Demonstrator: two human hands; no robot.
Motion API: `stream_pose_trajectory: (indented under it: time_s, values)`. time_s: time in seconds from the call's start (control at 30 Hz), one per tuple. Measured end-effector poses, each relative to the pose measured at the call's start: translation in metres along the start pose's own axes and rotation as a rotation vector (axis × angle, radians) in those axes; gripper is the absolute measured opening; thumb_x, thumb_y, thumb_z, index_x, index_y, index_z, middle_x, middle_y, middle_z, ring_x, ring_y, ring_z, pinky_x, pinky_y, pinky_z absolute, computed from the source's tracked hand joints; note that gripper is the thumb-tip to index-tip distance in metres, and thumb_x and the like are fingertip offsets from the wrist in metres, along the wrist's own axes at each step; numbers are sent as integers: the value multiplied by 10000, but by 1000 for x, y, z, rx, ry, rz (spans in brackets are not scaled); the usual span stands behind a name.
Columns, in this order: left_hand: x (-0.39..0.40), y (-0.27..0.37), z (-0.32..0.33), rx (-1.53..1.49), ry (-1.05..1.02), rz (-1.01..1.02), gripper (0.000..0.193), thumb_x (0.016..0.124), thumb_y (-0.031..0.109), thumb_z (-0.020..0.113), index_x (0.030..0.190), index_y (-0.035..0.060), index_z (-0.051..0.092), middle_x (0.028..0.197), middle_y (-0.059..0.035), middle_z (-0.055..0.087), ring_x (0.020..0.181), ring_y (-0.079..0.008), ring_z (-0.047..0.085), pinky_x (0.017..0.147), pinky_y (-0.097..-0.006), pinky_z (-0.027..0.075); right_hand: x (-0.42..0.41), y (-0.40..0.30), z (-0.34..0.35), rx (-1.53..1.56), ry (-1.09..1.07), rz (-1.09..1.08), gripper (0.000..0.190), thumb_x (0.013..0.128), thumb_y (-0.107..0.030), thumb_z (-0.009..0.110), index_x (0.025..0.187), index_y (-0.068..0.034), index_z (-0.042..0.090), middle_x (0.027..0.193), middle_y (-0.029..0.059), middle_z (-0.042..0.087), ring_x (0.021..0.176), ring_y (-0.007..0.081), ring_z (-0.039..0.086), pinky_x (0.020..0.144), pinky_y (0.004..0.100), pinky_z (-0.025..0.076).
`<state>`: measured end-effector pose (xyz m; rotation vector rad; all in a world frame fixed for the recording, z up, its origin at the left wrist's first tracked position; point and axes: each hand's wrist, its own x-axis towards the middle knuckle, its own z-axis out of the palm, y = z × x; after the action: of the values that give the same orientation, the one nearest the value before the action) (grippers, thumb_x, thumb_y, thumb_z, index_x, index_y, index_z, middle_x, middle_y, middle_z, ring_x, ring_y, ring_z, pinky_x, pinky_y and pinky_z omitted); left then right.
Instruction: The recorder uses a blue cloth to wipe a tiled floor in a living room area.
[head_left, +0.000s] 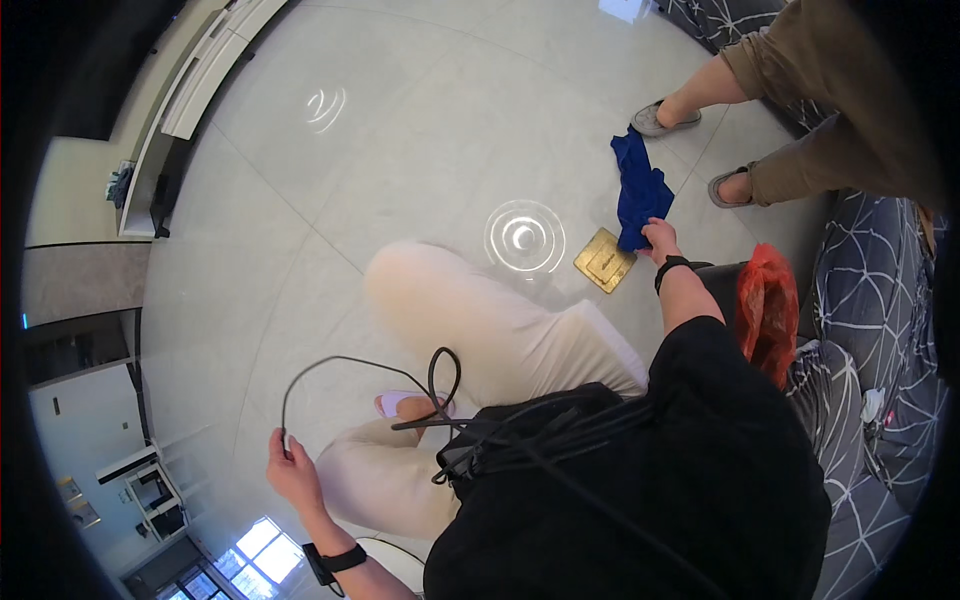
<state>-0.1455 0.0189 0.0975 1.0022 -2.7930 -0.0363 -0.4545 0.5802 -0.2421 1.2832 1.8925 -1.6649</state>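
My left hand (295, 474) pinches a thin black cable (337, 358) between thumb and fingers. The cable arcs over my legs to a bundle of black cable (517, 442) on my lap. Off to the upper right, my right hand (660, 238) grips one end of a dark blue cloth (640, 184). The cloth stretches away from that hand across the floor to a person's shoe. A square gold-coloured box or tin (604, 260) lies flat on the tiles, beside the cloth's near end.
A person (795, 161) in brown trousers stands at the upper right, by a patterned grey sofa (862, 277). A red plastic bag (766, 311) is near my right arm. A white low cabinet (202, 82) runs along the upper left.
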Motion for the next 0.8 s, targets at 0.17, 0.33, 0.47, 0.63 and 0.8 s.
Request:
stream_pose_trajectory:
  time_s: [0.17, 0.33, 0.47, 0.63, 0.8]
  values:
    - [51, 41, -16, -9, 87, 113, 224, 823, 131, 555, 1021, 36, 597, 509, -50, 429, 442, -131, 377, 435, -289, 322, 1, -6, 12, 108, 56, 80, 535, 722, -6, 508, 1240, -97, 409, 1097, 112, 517, 900, 269, 565, 619, 475, 513]
    - [83, 60, 7, -157, 52, 144, 220, 832, 137, 551, 1027, 43, 592, 508, -49, 439, 443, -112, 388, 444, -271, 339, -16, -26, 81, 113, -114, -142, 553, 710, -30, 562, 1248, -99, 452, 1055, 98, 561, 901, 216, 559, 690, 443, 489]
    - [103, 66, 35, -245, -24, 170, 223, 833, 138, 552, 1033, 49, 590, 504, -42, 458, 439, -105, 412, 456, -255, 352, -68, -23, 162, -465, -387, -501, 560, 682, -54, 589, 1230, -87, 481, 1048, 88, 594, 759, 168, 585, 607, 301, 501]
    - [123, 83, 57, -313, -93, 184, 231, 827, 137, 557, 1039, 51, 589, 503, -40, 461, 439, -103, 417, 460, -257, 357, -39, 52, 145, -1356, -814, -1172, 548, 670, -98, 581, 1209, -107, 487, 1033, 121, 607, 784, 263, 631, 569, 350, 533]
    - [129, 57, 69, -277, -107, 54, 258, 814, 140, 573, 1055, 48, 593, 517, -2, 420, 478, -72, 373, 467, -236, 330, -80, 11, 161, -1236, -562, -438, 531, 722, -187, 612, 1220, -94, 452, 1016, 195, 586, 867, 303, 614, 540, 370, 535]
